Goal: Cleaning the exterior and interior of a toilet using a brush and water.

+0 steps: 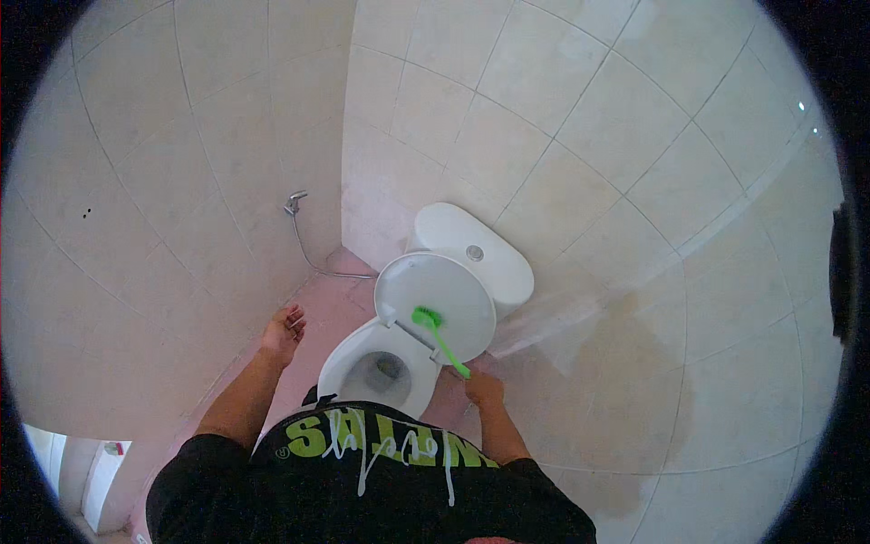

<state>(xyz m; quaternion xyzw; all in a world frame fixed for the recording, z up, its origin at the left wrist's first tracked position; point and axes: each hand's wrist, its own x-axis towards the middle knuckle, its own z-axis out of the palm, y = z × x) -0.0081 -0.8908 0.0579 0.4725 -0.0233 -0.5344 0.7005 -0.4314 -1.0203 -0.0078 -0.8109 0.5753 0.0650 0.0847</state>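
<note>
My right hand (485, 389) grips the handle end of a green toilet brush (449, 350). The brush's bristle head lies against, or just in front of, the raised toilet lid (469, 292); contact is hard to tell. Below the lid is the white toilet bowl (338, 367), with a dark outlet at its bottom. My left hand (284, 333) is held out to the left of the bowl, fingers loosely curled and apart, with nothing in it. The seat cannot be told apart from the bowl rim.
The white cistern (438, 224) with a round flush button (474, 253) stands behind the lid. A chrome bidet sprayer (294, 202) hangs on the left tiled wall (224, 136), its hose (306, 251) running behind the toilet. Pinkish floor (326, 299) shows around the base. A doorway (102, 483) is at lower left.
</note>
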